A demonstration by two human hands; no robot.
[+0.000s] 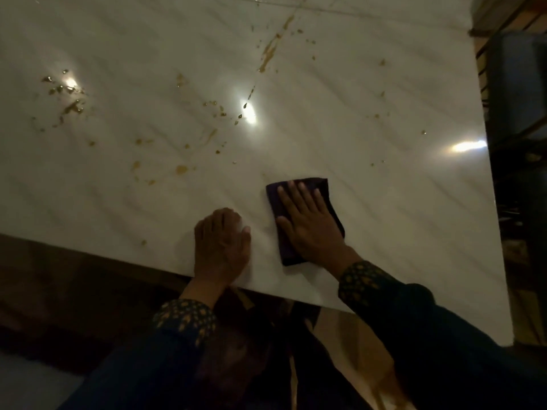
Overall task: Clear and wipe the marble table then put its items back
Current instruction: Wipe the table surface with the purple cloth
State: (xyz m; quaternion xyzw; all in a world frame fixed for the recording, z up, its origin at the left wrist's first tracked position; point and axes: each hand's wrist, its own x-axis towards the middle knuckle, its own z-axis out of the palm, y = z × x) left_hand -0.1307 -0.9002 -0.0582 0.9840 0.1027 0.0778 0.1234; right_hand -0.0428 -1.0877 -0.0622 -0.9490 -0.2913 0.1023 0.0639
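Observation:
The white marble table fills most of the view and bears nothing but spills. Brownish-yellow splashes are scattered over its left and middle, with a long streak further back. A folded dark purple cloth lies near the front edge. My right hand presses flat on it with straight fingers. My left hand rests on the bare marble just left of the cloth, at the table's front edge, its fingers bent down and holding nothing.
The table's near edge runs diagonally with dark floor below it. Beyond the right edge stand dark furniture and a wooden frame. Bright lamp reflections shine on the marble.

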